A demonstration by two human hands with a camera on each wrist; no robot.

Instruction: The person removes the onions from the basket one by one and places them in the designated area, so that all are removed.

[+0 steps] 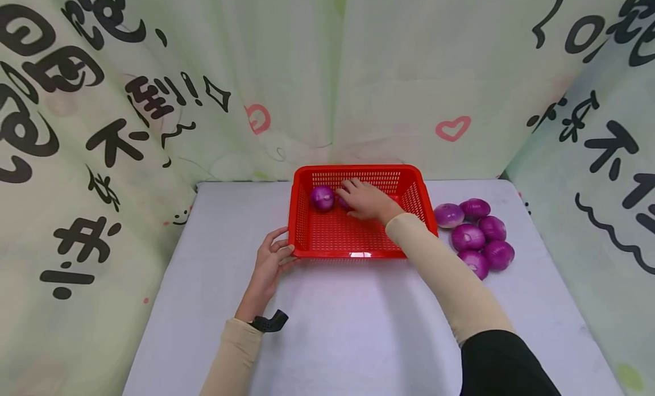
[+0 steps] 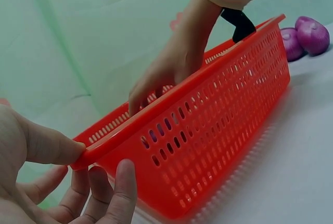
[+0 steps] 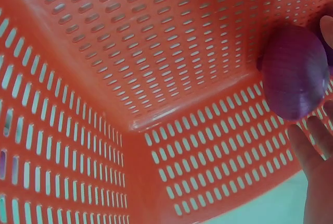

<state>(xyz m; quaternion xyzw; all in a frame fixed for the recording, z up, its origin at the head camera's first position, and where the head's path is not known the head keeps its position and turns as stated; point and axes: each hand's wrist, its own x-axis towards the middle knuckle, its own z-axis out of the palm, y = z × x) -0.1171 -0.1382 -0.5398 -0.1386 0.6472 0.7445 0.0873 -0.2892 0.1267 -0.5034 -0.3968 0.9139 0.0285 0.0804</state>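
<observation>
A red plastic basket (image 1: 327,253) with slotted walls stands on the table. My left hand (image 1: 273,257) grips its near-left corner, the thumb (image 2: 49,148) on the rim and the other fingers below, outside the wall. Inside the basket, my right hand (image 1: 368,201) reaches down with thumb and fingers around a peeled purple onion (image 3: 294,73), low over the slotted floor. Most of that onion is covered by the hand in the head view. Just left of it sits another purple onion (image 1: 322,198).
Several purple onions (image 1: 468,237) lie grouped on the white table (image 1: 338,328), right of the basket, beside the right forearm. A printed curtain (image 1: 286,72) hangs behind the table's back edge and along both sides.
</observation>
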